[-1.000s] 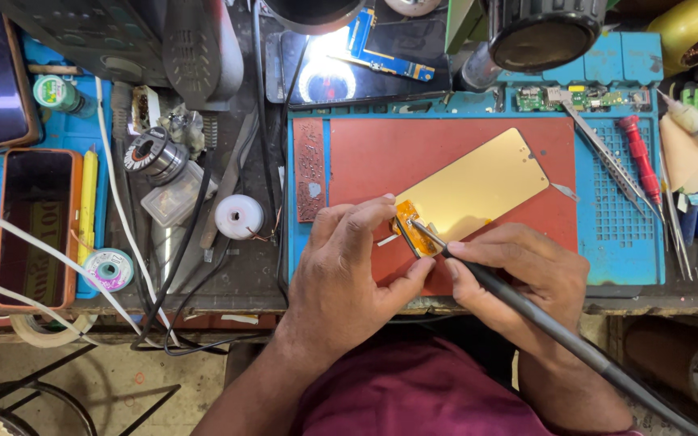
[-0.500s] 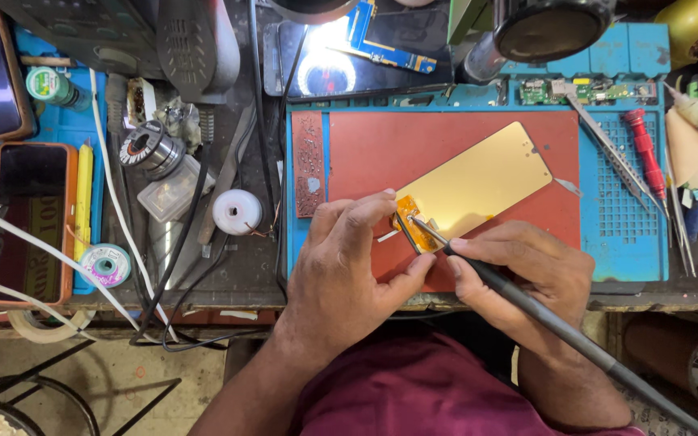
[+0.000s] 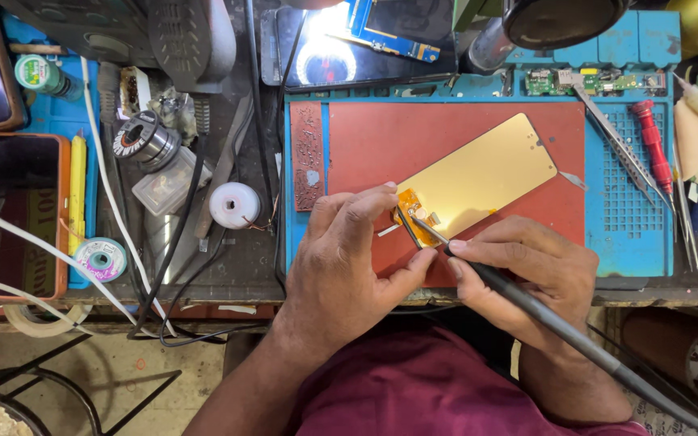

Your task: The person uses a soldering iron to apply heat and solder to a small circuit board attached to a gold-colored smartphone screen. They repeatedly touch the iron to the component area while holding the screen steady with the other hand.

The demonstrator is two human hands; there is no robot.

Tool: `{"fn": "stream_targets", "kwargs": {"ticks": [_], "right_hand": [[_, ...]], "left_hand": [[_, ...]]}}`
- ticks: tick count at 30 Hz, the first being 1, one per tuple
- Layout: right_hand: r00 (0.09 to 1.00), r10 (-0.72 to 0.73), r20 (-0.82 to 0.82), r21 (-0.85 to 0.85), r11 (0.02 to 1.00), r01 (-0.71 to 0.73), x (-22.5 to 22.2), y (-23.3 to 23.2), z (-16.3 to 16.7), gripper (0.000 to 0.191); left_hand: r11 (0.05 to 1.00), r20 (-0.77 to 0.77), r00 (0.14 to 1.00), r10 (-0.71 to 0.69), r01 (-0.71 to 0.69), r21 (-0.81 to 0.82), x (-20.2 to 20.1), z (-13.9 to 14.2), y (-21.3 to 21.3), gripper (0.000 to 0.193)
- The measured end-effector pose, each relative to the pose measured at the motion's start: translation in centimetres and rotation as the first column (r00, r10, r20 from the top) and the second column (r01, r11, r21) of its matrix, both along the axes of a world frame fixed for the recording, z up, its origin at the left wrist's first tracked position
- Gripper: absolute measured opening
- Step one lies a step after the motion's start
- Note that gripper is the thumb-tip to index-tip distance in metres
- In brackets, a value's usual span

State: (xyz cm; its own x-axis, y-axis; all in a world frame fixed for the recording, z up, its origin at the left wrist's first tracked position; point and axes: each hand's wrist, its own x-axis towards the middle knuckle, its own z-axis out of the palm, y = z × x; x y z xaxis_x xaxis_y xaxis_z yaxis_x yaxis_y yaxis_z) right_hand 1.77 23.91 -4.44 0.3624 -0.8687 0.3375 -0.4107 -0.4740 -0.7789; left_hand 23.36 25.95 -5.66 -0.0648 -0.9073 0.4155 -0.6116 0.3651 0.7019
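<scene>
A white spool (image 3: 234, 205) sits far left on the crowded bench. The left hand (image 3: 349, 258) grips thin tweezers (image 3: 405, 224) and presses on the orange strip (image 3: 412, 211) at the gold screen panel's (image 3: 482, 178) low corner. The right hand (image 3: 527, 274) grips a soldering iron (image 3: 543, 311), tip on the strip. It looks like soldering; the next touch needs steady hands. The red screwdriver (image 3: 654, 153) lies well apart.

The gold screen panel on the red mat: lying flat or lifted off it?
Flat. The gold screen panel lies diagonally on the red mat; the left hand steadies its lower end and the right hand holds a soldering iron there.
</scene>
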Motion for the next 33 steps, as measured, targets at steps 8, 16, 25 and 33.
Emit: {"fn": "stream_targets", "kwargs": {"ticks": [8, 16, 25, 33], "right_hand": [[1.000, 0.021, 0.018, 0.020, 1.000, -0.022, -0.40, -0.02, -0.07, 0.032], [0.999, 0.011, 0.043, 0.020, 1.000, -0.012, -0.50, 0.15, -0.54, 0.032], [0.998, 0.036, 0.045, 0.014, 0.999, -0.036, -0.55, 0.01, -0.24, 0.034], [0.999, 0.025, 0.041, 0.024, 0.999, -0.026, -0.76, 0.10, -0.38, 0.031]], "left_hand": [[1.000, -0.014, 1.000, -0.016, 0.017, 0.016, -0.07, -0.17, -0.02, 0.071], [1.000, 0.001, 1.000, -0.007, 0.007, 0.011, -0.16, -0.38, 0.12, 0.071], [0.999, -0.021, 1.000, -0.020, 0.021, 0.030, -0.26, -0.30, -0.06, 0.071], [0.997, -0.040, 0.999, -0.019, 0.022, 0.070, -0.30, -0.33, -0.03, 0.069]]}}
